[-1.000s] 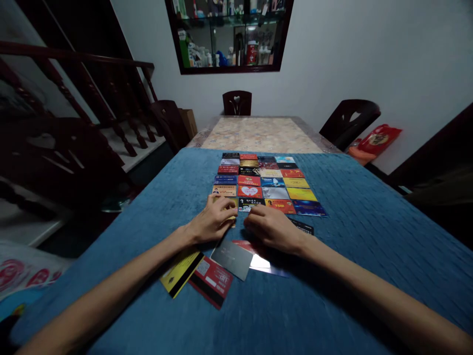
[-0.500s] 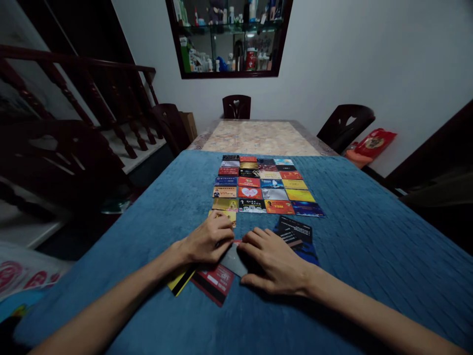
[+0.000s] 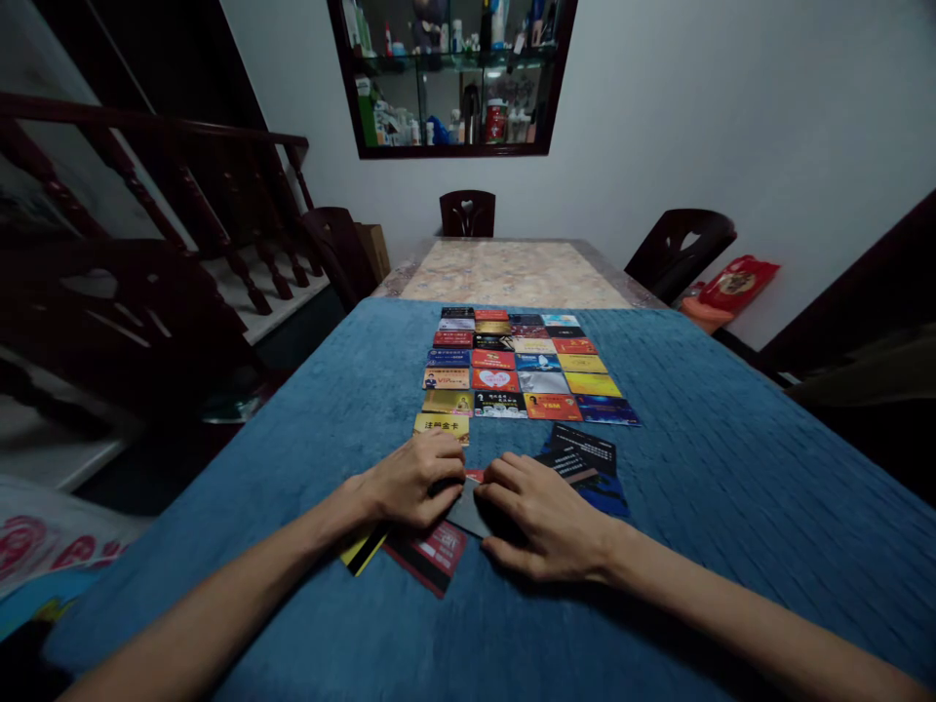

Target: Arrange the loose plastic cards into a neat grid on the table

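While both hands press flat, a glossy rectangular grey card lies on plush blue cloth.

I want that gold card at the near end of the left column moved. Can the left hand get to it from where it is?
Probably yes: the left hand lies just short of the gold card, with only bare blue cloth between them.

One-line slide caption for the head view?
Both hands, left and right, press a grey card below a card grid.

Both hands, left hand and right hand, are now off the card grid, resting on the grey card; the gold card lies uncovered.
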Tool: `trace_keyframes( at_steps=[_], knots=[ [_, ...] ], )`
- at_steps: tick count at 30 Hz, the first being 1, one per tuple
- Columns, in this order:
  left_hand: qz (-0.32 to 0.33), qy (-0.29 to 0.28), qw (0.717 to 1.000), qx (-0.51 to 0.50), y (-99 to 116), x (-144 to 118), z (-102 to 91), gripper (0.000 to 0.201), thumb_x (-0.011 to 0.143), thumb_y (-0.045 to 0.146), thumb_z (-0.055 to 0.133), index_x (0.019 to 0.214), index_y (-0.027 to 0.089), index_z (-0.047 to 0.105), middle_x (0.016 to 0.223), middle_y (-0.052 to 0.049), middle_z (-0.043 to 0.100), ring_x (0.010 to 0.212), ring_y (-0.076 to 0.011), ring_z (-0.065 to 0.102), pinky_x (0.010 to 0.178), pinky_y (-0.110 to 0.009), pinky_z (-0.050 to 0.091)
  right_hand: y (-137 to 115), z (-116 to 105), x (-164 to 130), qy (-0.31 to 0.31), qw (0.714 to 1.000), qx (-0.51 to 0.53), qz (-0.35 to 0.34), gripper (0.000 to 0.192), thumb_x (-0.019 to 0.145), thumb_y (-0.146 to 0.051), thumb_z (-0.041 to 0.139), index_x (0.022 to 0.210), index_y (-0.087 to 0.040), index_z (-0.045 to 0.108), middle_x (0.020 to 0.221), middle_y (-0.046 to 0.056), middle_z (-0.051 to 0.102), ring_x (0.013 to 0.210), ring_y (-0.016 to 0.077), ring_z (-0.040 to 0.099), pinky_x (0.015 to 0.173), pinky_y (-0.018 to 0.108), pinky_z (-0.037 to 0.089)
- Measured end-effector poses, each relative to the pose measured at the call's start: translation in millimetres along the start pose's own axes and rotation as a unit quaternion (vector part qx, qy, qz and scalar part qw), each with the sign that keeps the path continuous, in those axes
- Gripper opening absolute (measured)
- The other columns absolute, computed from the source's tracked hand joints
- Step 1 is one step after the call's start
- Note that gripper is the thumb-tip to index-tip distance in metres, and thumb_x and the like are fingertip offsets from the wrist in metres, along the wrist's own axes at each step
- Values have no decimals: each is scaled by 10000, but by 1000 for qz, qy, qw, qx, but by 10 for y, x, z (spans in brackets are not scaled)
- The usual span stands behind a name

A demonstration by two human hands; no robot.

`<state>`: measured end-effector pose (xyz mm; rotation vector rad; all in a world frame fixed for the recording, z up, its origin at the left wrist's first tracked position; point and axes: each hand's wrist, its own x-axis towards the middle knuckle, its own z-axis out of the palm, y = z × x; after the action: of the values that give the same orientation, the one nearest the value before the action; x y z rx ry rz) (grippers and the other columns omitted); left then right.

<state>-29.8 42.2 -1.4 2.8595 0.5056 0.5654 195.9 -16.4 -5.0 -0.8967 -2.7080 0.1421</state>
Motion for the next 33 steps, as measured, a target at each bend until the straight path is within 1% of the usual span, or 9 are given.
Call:
trace_keyframes(
  at_steps=[5,8,14,16,18,21,26,29,33],
  knots=[
    [-3,0,1000,-16,-8,1,3,170,883,132,498,768,164,620,833,-81,651,809,-190,596,769,-338,469,15,15,-21,40,999,-12,-25,229,871,-343,540,938,-153,650,852,94,631,777,213,507,698,354,398],
    [-7,1,1000,-27,-10,9,-7,234,918,157,470,743,161,626,820,-81,656,797,-182,598,765,-334,468,32,54,-31,83,994,-39,-55,208,879,-314,515,897,-159,653,781,79,630,708,196,500,642,343,365],
    [-11,15,998,-58,4,14,-36,305,964,226,434,751,151,638,825,-89,667,796,-176,596,774,-322,469,71,136,-35,203,960,-123,-146,161,900,-148,496,946,-132,650,694,40,628,614,158,493,577,317,315],
    [-21,16,997,-78,9,14,-48,315,976,235,419,764,153,637,831,-88,673,791,-170,597,758,-306,473,89,131,-38,224,953,-132,-158,169,913,-122,485,951,-129,649,666,25,613,585,146,482,562,306,314],
    [-41,20,994,-101,7,14,-57,330,988,249,402,784,156,644,827,-82,680,781,-163,606,746,-292,479,117,118,-46,232,955,-128,-137,201,940,-132,455,913,-147,654,643,16,592,567,138,472,555,293,323],
    [-76,50,987,-134,-11,13,-59,337,995,274,398,849,155,677,809,-65,698,770,-156,641,740,-275,495,173,109,-62,242,962,-105,-68,260,976,-172,433,861,-172,665,633,14,577,555,127,474,548,275,340],
    [-127,118,972,-156,-57,7,-32,284,969,275,463,969,164,724,946,-67,762,867,-182,707,788,-293,541,264,121,-73,247,969,19,22,242,985,-185,450,948,-153,687,703,29,617,582,112,544,539,235,399],
    [-134,145,970,-143,-79,4,-3,228,929,241,524,971,165,735,953,-65,775,857,-180,722,797,-295,557,294,112,-66,249,964,84,49,223,976,-178,465,964,-161,687,729,28,636,606,116,578,562,229,439],
    [-123,165,970,-131,-97,2,33,195,890,181,556,959,161,737,936,-57,781,844,-174,733,797,-274,565,314,96,-56,254,959,114,56,207,941,-152,484,979,-162,688,738,32,653,624,124,597,582,235,460]
  ],
)
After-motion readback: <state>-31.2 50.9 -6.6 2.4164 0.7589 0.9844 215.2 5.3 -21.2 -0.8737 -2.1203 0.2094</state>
